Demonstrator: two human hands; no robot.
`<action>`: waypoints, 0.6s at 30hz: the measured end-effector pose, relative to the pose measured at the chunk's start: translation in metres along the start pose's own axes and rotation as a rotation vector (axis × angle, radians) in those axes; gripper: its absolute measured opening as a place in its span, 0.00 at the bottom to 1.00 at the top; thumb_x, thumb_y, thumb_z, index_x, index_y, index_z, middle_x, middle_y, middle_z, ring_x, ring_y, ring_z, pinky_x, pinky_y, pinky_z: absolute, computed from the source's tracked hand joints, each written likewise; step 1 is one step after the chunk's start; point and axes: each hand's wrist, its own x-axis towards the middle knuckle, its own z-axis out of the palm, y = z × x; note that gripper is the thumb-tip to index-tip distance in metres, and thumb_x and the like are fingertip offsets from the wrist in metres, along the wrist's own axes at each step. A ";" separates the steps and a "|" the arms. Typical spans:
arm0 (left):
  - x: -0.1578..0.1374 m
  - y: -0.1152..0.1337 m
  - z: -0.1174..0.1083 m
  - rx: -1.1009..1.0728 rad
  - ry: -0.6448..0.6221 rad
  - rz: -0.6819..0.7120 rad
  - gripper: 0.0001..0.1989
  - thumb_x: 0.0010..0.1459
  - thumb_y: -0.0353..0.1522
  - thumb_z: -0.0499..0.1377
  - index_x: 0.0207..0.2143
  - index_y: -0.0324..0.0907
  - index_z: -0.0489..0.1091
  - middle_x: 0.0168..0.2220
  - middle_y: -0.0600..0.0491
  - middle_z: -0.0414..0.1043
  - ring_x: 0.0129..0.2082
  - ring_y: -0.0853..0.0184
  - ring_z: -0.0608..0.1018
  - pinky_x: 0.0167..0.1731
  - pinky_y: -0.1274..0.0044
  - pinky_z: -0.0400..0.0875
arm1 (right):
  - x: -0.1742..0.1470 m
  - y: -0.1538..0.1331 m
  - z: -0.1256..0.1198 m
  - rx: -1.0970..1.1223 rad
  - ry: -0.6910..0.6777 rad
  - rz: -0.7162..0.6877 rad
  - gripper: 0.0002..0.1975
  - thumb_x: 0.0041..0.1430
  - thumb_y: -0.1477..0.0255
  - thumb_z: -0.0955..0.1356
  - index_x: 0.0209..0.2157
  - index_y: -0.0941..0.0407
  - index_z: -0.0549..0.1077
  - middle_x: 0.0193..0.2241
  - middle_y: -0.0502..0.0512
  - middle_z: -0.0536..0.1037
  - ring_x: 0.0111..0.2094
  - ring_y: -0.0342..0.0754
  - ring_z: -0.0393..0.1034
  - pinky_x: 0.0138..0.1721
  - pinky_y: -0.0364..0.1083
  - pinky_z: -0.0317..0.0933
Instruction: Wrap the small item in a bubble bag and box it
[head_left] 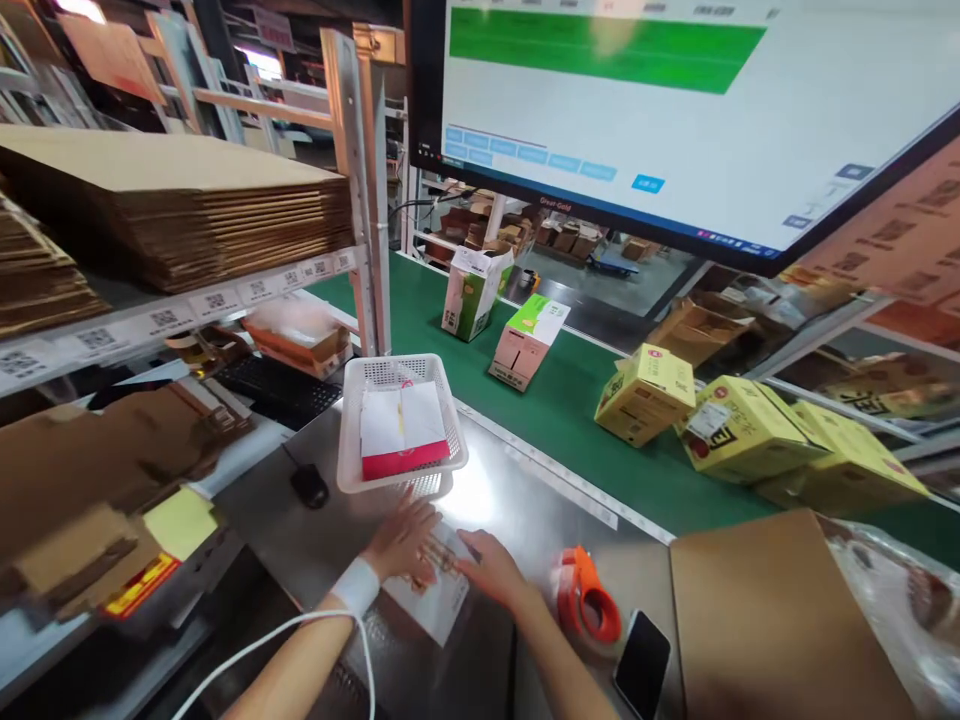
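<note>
A flat white printed packet [442, 612] with small brown pictures lies on the metal table in front of me; its exact kind is unclear. Fingers apart, my left hand [403, 545] rests over its upper left part. Around that wrist is a white band [358, 588] with a white cable [277, 632] running from it. At the packet's right edge, the bent fingers of my right hand [491, 568] grip it. Just beyond both hands stands a white plastic basket [349, 425], holding a white box with a red edge [405, 430].
An orange tape dispenser [589, 598], a phone [643, 662] and an open carton [757, 610] are at the right. A mouse [309, 486] lies left. Several boxes stand on the green conveyor [562, 420] below a large monitor [600, 120]. Flattened cardboard [187, 200] fills the left shelf.
</note>
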 end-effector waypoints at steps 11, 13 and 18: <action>-0.170 0.025 0.066 0.380 0.466 -0.015 0.25 0.57 0.36 0.68 0.58 0.47 0.73 0.49 0.49 0.83 0.52 0.56 0.79 0.72 0.61 0.38 | -0.095 -0.055 0.062 -0.147 0.029 -0.282 0.17 0.65 0.63 0.71 0.54 0.47 0.79 0.46 0.59 0.81 0.45 0.58 0.76 0.46 0.56 0.71; -0.188 0.034 0.072 0.351 0.515 -0.083 0.24 0.57 0.27 0.61 0.56 0.51 0.75 0.46 0.52 0.84 0.48 0.57 0.80 0.72 0.63 0.38 | -0.085 -0.070 0.053 -0.114 -0.063 -0.171 0.27 0.58 0.58 0.76 0.58 0.47 0.76 0.51 0.61 0.79 0.51 0.61 0.74 0.53 0.59 0.69; -0.202 0.045 0.077 0.427 0.606 -0.139 0.31 0.53 0.22 0.53 0.53 0.57 0.78 0.41 0.55 0.85 0.39 0.57 0.82 0.72 0.60 0.29 | -0.041 -0.089 0.046 0.039 -0.377 -0.036 0.60 0.39 0.54 0.83 0.70 0.58 0.61 0.68 0.71 0.65 0.66 0.69 0.62 0.67 0.60 0.58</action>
